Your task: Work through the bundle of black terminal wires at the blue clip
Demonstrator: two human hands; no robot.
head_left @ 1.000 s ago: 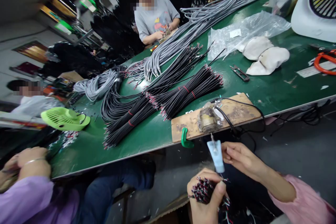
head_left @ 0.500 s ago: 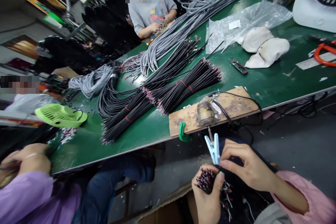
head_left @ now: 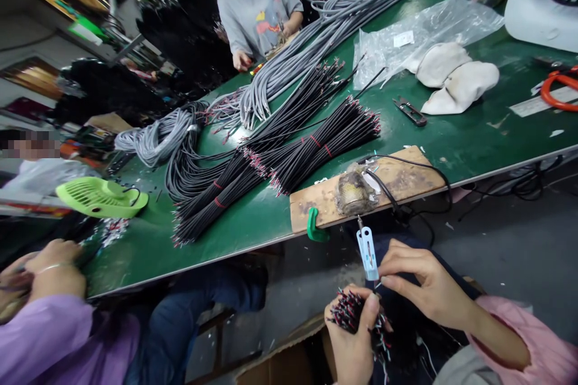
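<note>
My left hand [head_left: 350,337] is closed around a bundle of black cables [head_left: 347,311] with short red, white and dark wire ends on top. Beside it, my right hand [head_left: 418,277] pinches a thin wire [head_left: 378,284] between thumb and fingertips, at the lower end of a light blue clothespin [head_left: 367,254]. The clothespin hangs by a thin metal rod [head_left: 360,222] that sticks out past the table edge, below a stained, wrapped lump [head_left: 354,192] on a wooden board [head_left: 410,177]. Where the pinched wire ends is too small to tell.
Tied black cable bundles [head_left: 327,141] and grey cables [head_left: 284,72] lie across the green table [head_left: 474,150]. A green clamp [head_left: 316,225] grips the board's edge. Snips [head_left: 410,112], white gloves [head_left: 460,78] and orange-handled scissors [head_left: 560,90] lie to the right. Co-workers sit left and opposite.
The clothespin has turned from a spread V side view to a narrow, face-on view. My left hand has shifted slightly left, away from it. The co-worker opposite has moved one hand outward.
</note>
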